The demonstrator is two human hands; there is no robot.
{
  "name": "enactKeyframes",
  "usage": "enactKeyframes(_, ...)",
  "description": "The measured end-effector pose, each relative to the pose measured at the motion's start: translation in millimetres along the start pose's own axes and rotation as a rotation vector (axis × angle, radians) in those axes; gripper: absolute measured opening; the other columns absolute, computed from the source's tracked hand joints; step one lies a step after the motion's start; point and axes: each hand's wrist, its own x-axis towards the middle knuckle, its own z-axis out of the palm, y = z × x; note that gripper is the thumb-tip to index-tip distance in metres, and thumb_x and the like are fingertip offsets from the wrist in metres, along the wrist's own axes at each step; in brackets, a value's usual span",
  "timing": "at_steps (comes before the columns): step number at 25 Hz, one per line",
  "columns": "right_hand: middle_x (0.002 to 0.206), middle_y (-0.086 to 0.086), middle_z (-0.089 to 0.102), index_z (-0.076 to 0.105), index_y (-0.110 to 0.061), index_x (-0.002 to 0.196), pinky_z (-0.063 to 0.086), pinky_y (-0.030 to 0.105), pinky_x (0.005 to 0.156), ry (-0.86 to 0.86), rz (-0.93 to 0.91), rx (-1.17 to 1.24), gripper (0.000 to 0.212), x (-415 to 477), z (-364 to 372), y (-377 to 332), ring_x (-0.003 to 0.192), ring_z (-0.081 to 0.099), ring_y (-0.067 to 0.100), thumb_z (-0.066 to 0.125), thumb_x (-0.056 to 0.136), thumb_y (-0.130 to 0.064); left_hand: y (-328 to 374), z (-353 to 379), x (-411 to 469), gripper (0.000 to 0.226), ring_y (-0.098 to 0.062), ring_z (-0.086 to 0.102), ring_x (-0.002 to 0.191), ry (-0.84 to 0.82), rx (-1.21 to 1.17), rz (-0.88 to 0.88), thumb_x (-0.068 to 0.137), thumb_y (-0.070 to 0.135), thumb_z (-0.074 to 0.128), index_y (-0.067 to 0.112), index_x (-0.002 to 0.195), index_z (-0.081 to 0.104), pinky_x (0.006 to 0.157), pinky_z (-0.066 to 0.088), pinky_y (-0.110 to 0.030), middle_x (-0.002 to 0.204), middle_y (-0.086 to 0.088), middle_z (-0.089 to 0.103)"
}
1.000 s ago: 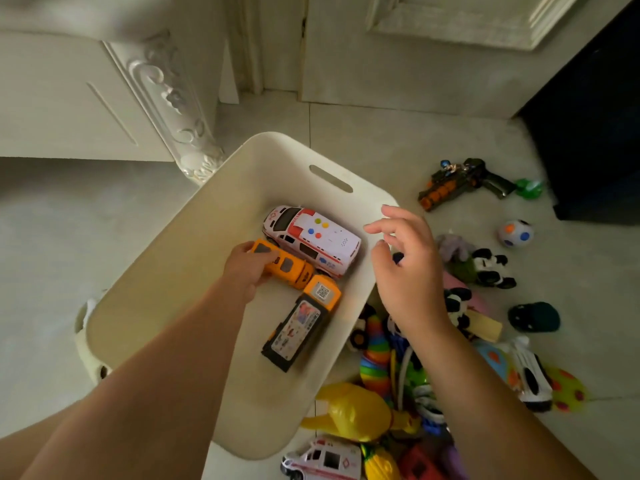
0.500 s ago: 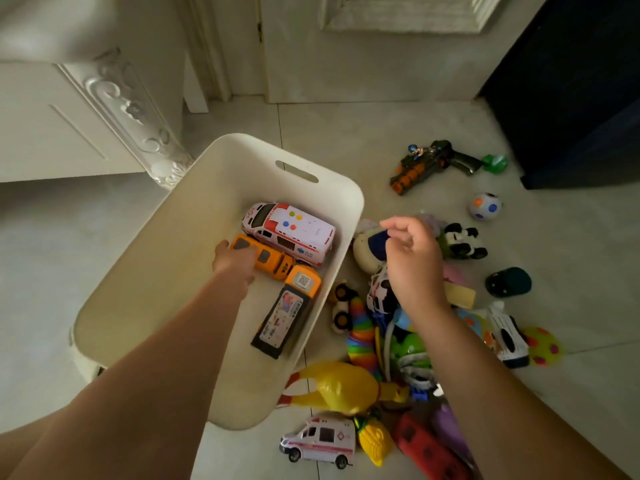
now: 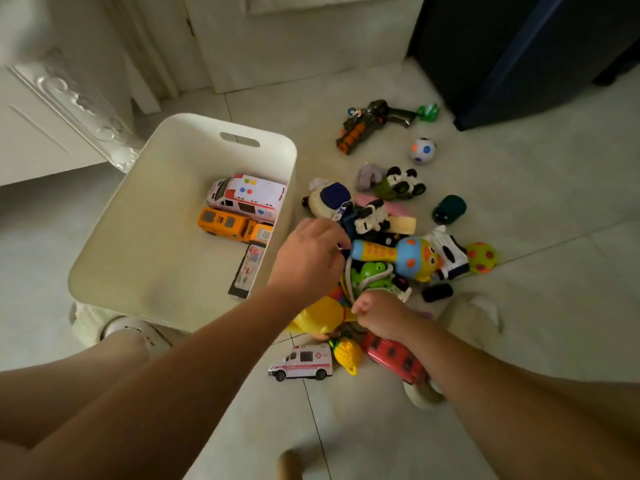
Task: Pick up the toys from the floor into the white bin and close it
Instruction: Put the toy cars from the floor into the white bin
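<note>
On the tiled floor [image 3: 519, 306], just right of the white bin [image 3: 156, 188], most of the toys are heaped: a blue-and-yellow rattle [image 3: 398, 254], a green frog [image 3: 372, 271], a yellow rubber chicken [image 3: 320, 315], a red bus [image 3: 394, 358], and a small white ambulance [image 3: 303, 362] just outside the heap. Three vehicles are lodged in the bin, all toward its right wall: a large ambulance [image 3: 246, 198], an orange bus [image 3: 228, 224], a dark truck [image 3: 250, 270]. The bin stands open; no lid is seen on it. Task judged to be at an early stage.

Over the heap's left edge, just beside the bin wall, the left hand [image 3: 308, 258] is held knuckles up, fingers curled down among the toys. Fingertips are hidden; what is gripped, if anything, cannot be told. The right hand [image 3: 377, 311] is bunched at the chicken; whether something is pinched inside cannot be told either.

Outliers noted well apart from the heap: a toy gun [image 3: 370, 123], a spotted ball [image 3: 422, 150], a dark green toy [image 3: 449, 209], a yellow-and-red ball [image 3: 481, 258].

Risks, as judged:
- A pale cord [image 3: 367, 282] is looped around the frog. If one piece is lifted, its neighbours may be dragged up and dropped short of the bin.
- Balls may be knocked and sent rolling farther off.
- The chicken looks soft and may be squeezed out of a loose hold.
- Long toys laid crosswise may stand proud of the rim, and the lid could be kept from seating.
</note>
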Motion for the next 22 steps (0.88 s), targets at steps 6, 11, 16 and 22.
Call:
enactKeyframes(6,0.15,0.013,0.029,0.012,-0.025,0.152,0.037,0.043,0.106,-0.186,0.05,-0.622,0.094,-14,27,48,0.14,0.026,0.033,0.072,0.079,-0.027,3,62,-77,0.026,-0.023,0.06,0.107,-0.974,0.129,-0.324,0.09,0.025,0.051,0.023,0.112,0.064,0.084,0.051,-0.034,0.113,-0.003,0.065)
enactKeyframes(11,0.147,0.007,0.037,0.02,-0.031,0.148,0.039,0.051,0.105,-0.121,-0.002,-0.569,0.079,0,47,66,0.137,0.031,0.031,0.063,0.083,-0.023,-29,83,-106,0.053,-0.026,0.054,0.121,-1.061,0.369,-0.38,0.089,0.037,0.061,0.016,0.136,0.047,0.098,0.048,-0.037,0.13,-0.006,0.056)
enactKeyframes(16,0.134,0.008,0.047,0.028,-0.04,0.14,0.051,0.043,0.091,-0.17,0.18,-0.184,0.092,0,20,60,0.114,0.053,0.031,0.07,0.059,-0.039,-56,107,-118,0.052,-0.026,0.06,0.116,-1.062,0.259,-0.413,0.084,0.04,0.068,0.024,0.13,0.049,0.097,0.05,-0.039,0.12,-0.002,0.061)
enactKeyframes(22,0.109,0.01,0.062,0.052,-0.03,0.121,0.058,0.046,0.077,-0.142,0.29,0.735,0.053,-18,-25,52,0.095,0.063,0.03,0.07,0.076,-0.008,-56,109,-118,0.077,-0.026,0.055,0.121,-1.052,0.295,-0.358,0.075,0.036,0.077,0.023,0.142,0.04,0.098,0.048,-0.037,0.131,-0.003,0.057)
